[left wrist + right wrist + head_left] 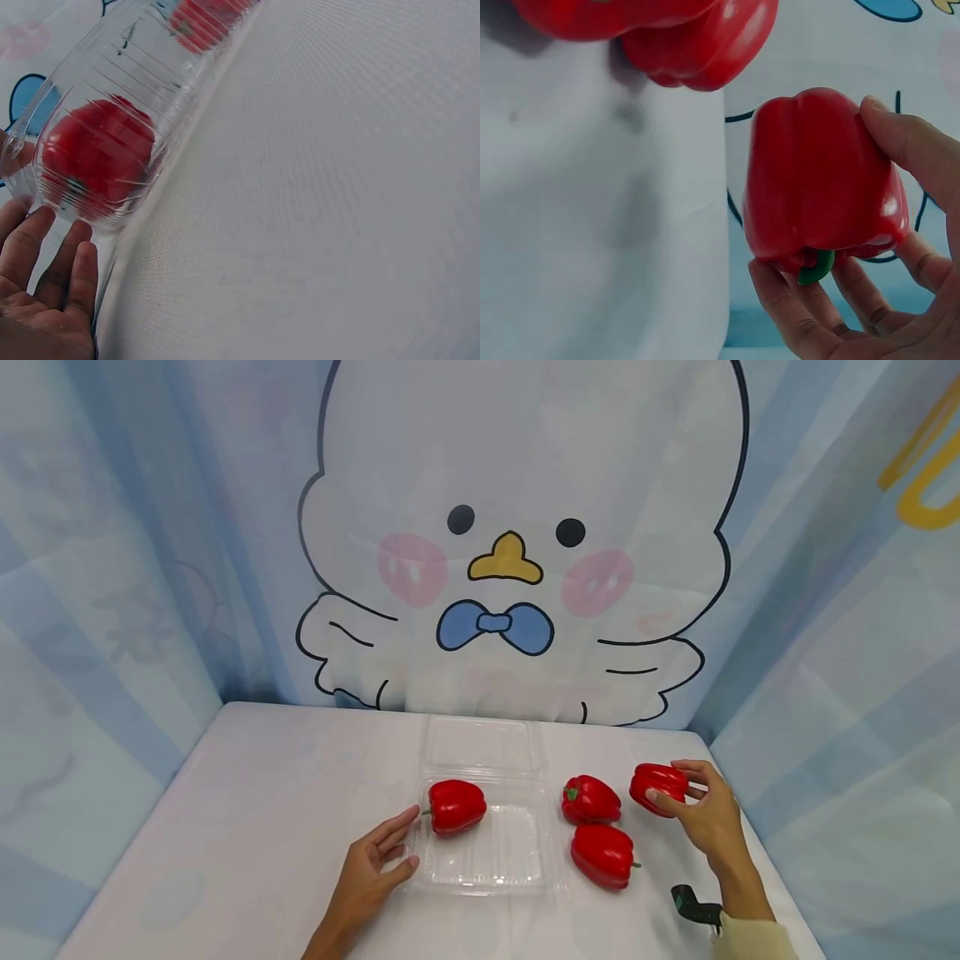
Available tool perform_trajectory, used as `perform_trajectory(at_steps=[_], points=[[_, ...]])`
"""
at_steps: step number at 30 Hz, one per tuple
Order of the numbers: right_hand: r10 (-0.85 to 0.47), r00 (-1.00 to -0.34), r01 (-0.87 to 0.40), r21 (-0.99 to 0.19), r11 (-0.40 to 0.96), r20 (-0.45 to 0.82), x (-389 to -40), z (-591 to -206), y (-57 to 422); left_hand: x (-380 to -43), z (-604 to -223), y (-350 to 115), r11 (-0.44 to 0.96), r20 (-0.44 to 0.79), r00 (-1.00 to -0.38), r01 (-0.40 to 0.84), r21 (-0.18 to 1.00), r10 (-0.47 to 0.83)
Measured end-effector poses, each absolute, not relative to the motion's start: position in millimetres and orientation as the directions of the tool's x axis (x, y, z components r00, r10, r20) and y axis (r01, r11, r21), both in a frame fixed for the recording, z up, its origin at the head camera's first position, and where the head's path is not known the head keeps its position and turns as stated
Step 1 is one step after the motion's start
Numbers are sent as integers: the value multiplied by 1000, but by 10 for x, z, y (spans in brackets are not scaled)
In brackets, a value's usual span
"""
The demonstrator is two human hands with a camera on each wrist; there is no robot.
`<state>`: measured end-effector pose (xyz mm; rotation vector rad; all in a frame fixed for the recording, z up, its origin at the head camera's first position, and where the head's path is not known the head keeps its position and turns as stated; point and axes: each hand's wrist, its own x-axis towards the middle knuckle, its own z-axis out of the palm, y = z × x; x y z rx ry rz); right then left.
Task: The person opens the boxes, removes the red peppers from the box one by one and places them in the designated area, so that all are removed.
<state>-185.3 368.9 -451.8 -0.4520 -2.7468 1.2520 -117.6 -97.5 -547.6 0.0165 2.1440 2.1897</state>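
My right hand holds a red bell pepper at the table's right side, thumb on one side and fingers on the other. In the right wrist view this pepper shows its green stem pointing down toward the fingers. My left hand rests at the left edge of a clear plastic clamshell box, its fairly straight fingertips against the wall. Inside the box, at the upper left, lies another red bell pepper, seen through the plastic in the left wrist view. The lid lies folded back.
Two more red bell peppers, one behind and one in front, lie on the white table between the box and my right hand. A dark object is by the right wrist. Printed curtains stand behind and beside the table.
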Motion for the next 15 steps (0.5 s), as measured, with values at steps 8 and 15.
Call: perform_trajectory(at_steps=[8, 15], points=[[294, -951, 269, -741, 615, -101, -1922, -4617, 3811, -1176, -5470, -982, -21, -36, -997, -38, 999, 68], [289, -947, 298, -727, 618, -142, -1992, -4734, 3910, -1179, -5471, -983, -15, -30, -997, -31, 999, 70]])
